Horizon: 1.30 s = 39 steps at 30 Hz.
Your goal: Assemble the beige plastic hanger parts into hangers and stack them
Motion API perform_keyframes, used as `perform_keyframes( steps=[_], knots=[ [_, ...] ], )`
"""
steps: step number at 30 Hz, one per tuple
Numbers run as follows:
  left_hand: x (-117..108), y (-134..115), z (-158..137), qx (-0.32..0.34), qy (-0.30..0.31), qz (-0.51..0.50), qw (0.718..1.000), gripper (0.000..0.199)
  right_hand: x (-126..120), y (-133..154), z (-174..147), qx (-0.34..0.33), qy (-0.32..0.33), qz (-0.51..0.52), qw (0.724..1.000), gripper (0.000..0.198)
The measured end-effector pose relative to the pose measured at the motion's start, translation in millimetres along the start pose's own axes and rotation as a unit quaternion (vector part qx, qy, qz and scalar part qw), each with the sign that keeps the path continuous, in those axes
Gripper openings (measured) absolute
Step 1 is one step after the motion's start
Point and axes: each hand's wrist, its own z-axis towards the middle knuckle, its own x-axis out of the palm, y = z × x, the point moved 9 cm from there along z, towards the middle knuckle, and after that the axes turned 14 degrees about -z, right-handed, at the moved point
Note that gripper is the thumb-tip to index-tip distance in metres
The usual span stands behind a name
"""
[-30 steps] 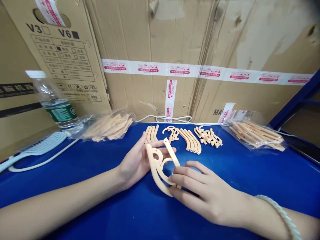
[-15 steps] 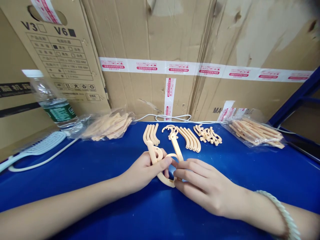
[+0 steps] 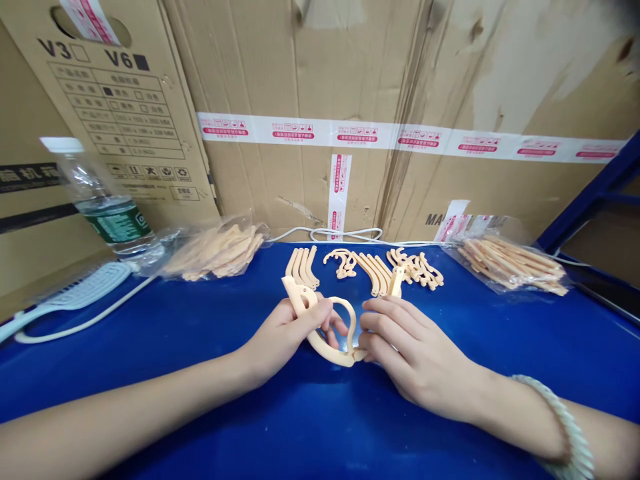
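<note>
- A pale, smooth curved frame (image 3: 331,353), with a slender loop inside its sweep, is held just above the blue worktop (image 3: 250,427), in front of the person. At its low end it meets a pale bar (image 3: 397,281); whether the two are fastened there cannot be made out.
- Both pieces look light and stiff, perhaps plastic or wood. The smooth finish may be a little slippery, and the thin loop would probably be the first part to crack if twisted.
- The thick outer curve seems the safest hold; for the bar, its straight length.
- The left hand (image 3: 285,337) is closed in a pinch on the curved frame, thumb on the near face, some fingertips showing behind the loop.
- The right hand (image 3: 420,353) is curled narrowly around the bar, whose upper end pokes out above the fingers; its thumb is hidden.
- Behind them lie loose curved strips (image 3: 303,267).
</note>
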Motion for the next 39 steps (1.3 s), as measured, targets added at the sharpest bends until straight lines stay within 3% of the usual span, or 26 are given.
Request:
perform_keyframes(
  steps=[6, 9, 20, 25, 27, 29, 32, 35, 39],
  knots=[
    [3.8, 0.1, -0.4, 0.002, 0.021, -0.027, 0.999, 0.035, 18.9, -4.6, -2.0, 0.025, 0.088, 0.001, 0.996, 0.031],
    [3.1, -1.0, 0.4, 0.002, 0.018, -0.025, 1.0, 0.035, 21.4, -5.6, -2.2, 0.022, 0.103, -0.001, 0.994, 0.034],
    [-2.2, 0.6, 2.5, -0.029, -0.034, -0.046, 0.998, 0.041, 9.9, -0.2, 1.0, 0.008, 0.062, -0.004, 0.998, 0.039],
    [-12.9, 3.8, 4.1, -0.054, -0.082, -0.105, 0.99, 0.039, -14.9, 3.9, 2.9, -0.025, -0.022, -0.053, 0.998, 0.026],
    [-17.1, 4.4, 3.7, -0.058, -0.099, -0.122, 0.986, 0.037, -23.3, -9.0, 1.9, 0.008, -0.042, -0.031, 0.999, 0.017],
    [-18.1, 3.9, 3.4, -0.057, -0.1, -0.124, 0.986, 0.036, -28.5, -38.0, -1.0, 0.095, -0.054, 0.008, 0.994, 0.013],
    [-17.5, 3.3, 3.2, -0.053, -0.1, -0.123, 0.986, 0.037, -28.0, -86.3, -9.8, 0.214, -0.044, 0.015, 0.976, 0.026],
    [-15.7, 2.4, 3.7, -0.049, -0.1, -0.124, 0.986, 0.038, -13.8, -109.9, -14.3, 0.206, 0.017, 0.003, 0.978, 0.02],
    [-13.4, 1.8, 4.4, -0.048, -0.097, -0.12, 0.987, 0.038, 15.2, -117.1, -24.0, 0.165, 0.086, 0.049, 0.981, 0.022]
  ],
)
